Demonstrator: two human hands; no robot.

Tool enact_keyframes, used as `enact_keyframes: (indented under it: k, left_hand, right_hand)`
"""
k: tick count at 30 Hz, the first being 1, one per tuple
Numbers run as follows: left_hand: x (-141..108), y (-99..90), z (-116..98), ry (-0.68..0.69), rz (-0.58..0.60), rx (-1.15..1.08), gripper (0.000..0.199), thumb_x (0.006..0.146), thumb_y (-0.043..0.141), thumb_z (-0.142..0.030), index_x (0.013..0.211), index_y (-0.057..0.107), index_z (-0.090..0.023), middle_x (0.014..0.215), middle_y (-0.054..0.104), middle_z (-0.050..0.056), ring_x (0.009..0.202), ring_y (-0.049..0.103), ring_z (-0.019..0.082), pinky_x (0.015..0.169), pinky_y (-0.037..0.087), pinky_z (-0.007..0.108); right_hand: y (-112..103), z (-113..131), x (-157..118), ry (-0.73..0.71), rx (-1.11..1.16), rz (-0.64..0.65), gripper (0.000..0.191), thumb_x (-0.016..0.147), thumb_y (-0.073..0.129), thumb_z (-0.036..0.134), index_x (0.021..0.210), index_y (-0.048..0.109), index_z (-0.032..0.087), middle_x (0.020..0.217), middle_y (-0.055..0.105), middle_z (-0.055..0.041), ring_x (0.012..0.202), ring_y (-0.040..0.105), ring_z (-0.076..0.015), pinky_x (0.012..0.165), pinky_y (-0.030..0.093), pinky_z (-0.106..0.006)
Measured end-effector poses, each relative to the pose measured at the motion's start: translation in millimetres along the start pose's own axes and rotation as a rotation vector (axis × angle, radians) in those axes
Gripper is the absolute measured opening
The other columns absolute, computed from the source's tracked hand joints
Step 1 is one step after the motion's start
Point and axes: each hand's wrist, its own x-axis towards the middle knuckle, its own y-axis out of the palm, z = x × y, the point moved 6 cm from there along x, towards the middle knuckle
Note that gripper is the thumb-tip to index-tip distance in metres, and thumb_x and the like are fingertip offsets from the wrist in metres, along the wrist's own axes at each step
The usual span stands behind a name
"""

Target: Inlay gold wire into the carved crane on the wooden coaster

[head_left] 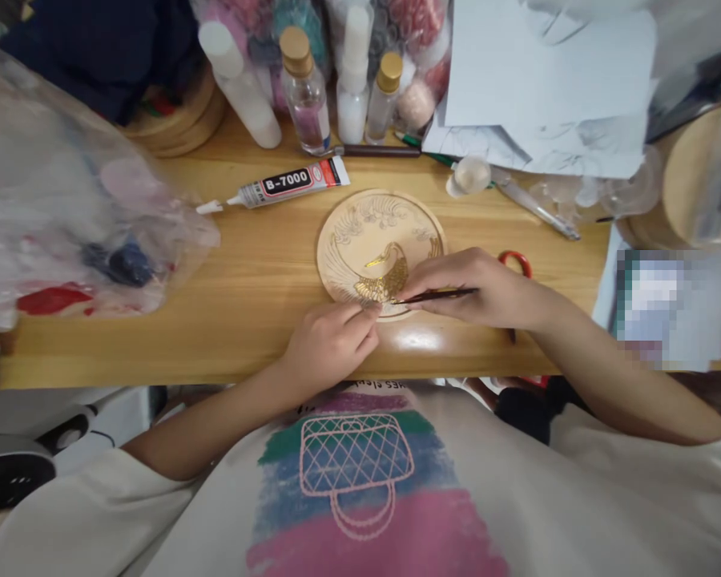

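Note:
A round pale wooden disc [352,232] lies on the table, with a drawn leafy pattern and a bird partly covered in gold. My right hand [472,288] is closed around thin dark tweezers [441,295], whose tip touches the disc's lower part, just below the gold area. Close to that tip, my left hand [335,338] rests at the disc's lower left edge with its fingers bent together. Whatever may be between its fingertips is too small to make out.
A B-7000 glue tube [294,183] lies behind the disc at the left. Bottles [309,112] and papers [546,80] line the back. Red-handled scissors [517,260] are partly under my right wrist. A plastic bag [84,208] fills the left side.

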Motion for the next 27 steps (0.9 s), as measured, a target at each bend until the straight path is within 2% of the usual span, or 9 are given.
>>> enact_keyframes:
  k: [8,16,27]
  left_hand:
    - [-0.7,-0.9,-0.3,-0.029,0.036,0.024,0.023,0.093,0.048,-0.01,0.098,0.071,-0.01,0.068,0.069,0.001,0.061,0.063,0.012,0.059,0.05,0.023]
    - [-0.4,-2.7,-1.5,-0.026,0.039,0.065,0.022,0.092,0.051,-0.01,0.096,0.073,-0.01,0.066,0.067,0.0,0.06,0.061,0.012,0.056,0.047,0.023]
    - [0.7,-3.1,-2.3,-0.012,0.051,0.079,0.023,0.093,0.05,-0.011,0.094,0.073,-0.011,0.065,0.066,0.0,0.058,0.059,0.012,0.056,0.045,0.024]
  right_hand:
    - [-1.4,-1.4,0.7,-0.013,0.04,-0.029,0.014,0.09,0.065,0.024,0.096,0.077,0.024,0.091,0.08,-0.0015,0.08,0.076,-0.0152,0.071,0.058,-0.025]
    - [-0.8,-3.5,-0.1,0.023,0.017,0.002,0.015,0.091,0.062,0.023,0.096,0.076,0.02,0.094,0.079,-0.0041,0.086,0.075,-0.015,0.077,0.056,-0.025]
    - [-0.6,-7.0,2.0,0.033,0.032,0.002,0.016,0.089,0.062,0.023,0.095,0.077,0.024,0.094,0.079,-0.0021,0.085,0.074,-0.0157,0.077,0.057,-0.027]
